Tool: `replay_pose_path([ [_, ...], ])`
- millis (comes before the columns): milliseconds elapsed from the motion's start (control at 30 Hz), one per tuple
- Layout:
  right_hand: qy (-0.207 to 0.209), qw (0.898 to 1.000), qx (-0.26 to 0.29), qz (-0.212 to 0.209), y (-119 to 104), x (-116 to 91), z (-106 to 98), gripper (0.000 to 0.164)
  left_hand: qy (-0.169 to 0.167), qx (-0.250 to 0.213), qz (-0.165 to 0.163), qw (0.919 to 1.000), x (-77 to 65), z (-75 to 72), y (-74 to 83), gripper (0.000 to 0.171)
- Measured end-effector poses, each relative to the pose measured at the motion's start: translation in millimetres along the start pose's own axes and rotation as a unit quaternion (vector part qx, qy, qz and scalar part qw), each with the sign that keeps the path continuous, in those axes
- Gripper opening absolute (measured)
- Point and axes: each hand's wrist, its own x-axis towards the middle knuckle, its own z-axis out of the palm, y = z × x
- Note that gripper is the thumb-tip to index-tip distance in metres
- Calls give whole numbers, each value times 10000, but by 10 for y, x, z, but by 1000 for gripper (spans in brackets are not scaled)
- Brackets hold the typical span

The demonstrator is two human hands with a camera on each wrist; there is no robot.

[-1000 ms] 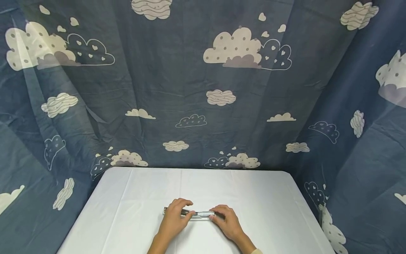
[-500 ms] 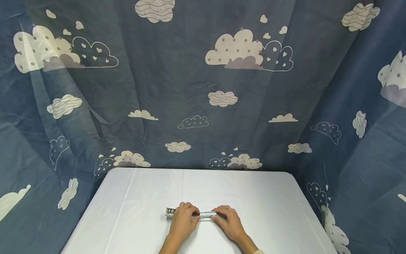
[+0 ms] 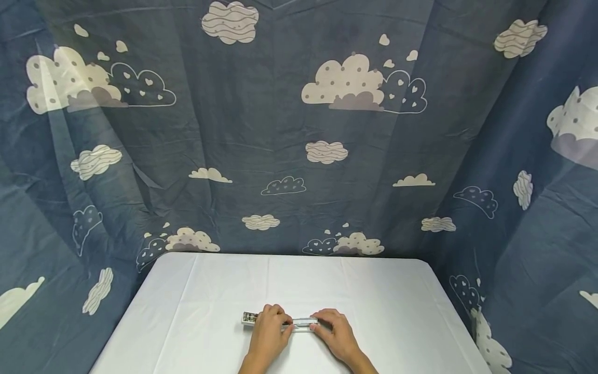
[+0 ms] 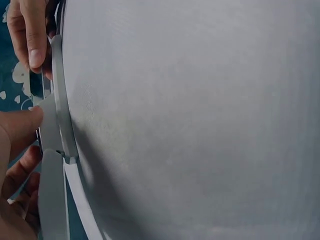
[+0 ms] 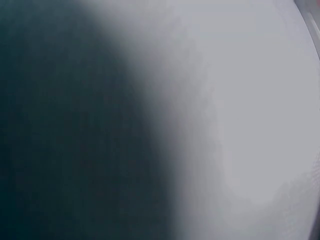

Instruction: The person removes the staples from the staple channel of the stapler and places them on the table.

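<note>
A slim grey-and-silver stapler [image 3: 303, 322], its top cover swung back, lies crosswise between both hands over the white table. My left hand [image 3: 268, 335] grips it around the middle, thumb in front and fingers behind. The cover's patterned inner side [image 3: 249, 318] sticks out to the left of that hand. At the opposite end my right hand [image 3: 337, 335] pinches the stapler between thumb and fingers. In the left wrist view, the left thumb [image 4: 25, 125] presses on the stapler's grey side near the hinge. The right wrist view holds mostly blurred dark shade and white cloth.
A white cloth covers the table [image 3: 201, 291]. Dark blue fabric [image 3: 261, 119] printed with pale clouds hangs behind it and along both sides.
My left hand has slid a little to the right along the stapler, exposing more of the left end, and its thumb and fingers have drawn closer. The right hand keeps its hold.
</note>
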Motion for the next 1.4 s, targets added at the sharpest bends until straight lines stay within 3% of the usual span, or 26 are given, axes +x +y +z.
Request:
replay_pose_path([
  [133,46,10000,-46,-25,9,12,-2,26,23,46,-77,10000,6,5,42,11],
  [433,-40,10000,-30,82,37,40,-27,28,253,-426,-548,9973,22,39,108,11],
  [900,56,10000,72,-16,34,-1,7,27,477,-714,-974,9915,-2,78,146,12],
  [1167,-41,9999,129,105,22,-9,18,30,809,-486,-701,9931,5,84,164,13],
  [1400,-36,9998,113,130,32,9,-11,30,787,-420,-394,9952,14,106,115,12],
])
